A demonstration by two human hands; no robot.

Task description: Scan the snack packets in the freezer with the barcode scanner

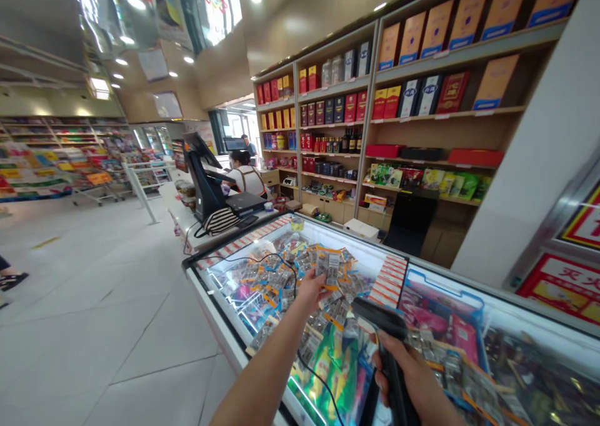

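My left hand point(311, 290) is closed on a small flat packet point(327, 266) with a clear front, orange edges and a printed label. It holds the packet up above a spread of similar packets point(276, 276) on the lit glass counter point(201, 276). In my right hand point(403, 357) is a black handheld barcode scanner point(382, 317), its head pointing left toward the packets. A thin black cable point(296, 288) runs across the counter among them. Green and yellow packaging point(330, 370) lies at the near side, below my hands.
A black checkout terminal point(204, 182) stands beyond the counter's far left end, with a striped pouch point(220, 221) beside it. A person point(253, 179) sits behind it. Shelves of boxes point(328, 110) line the back wall. Tiled floor point(117, 301) extends on the left.
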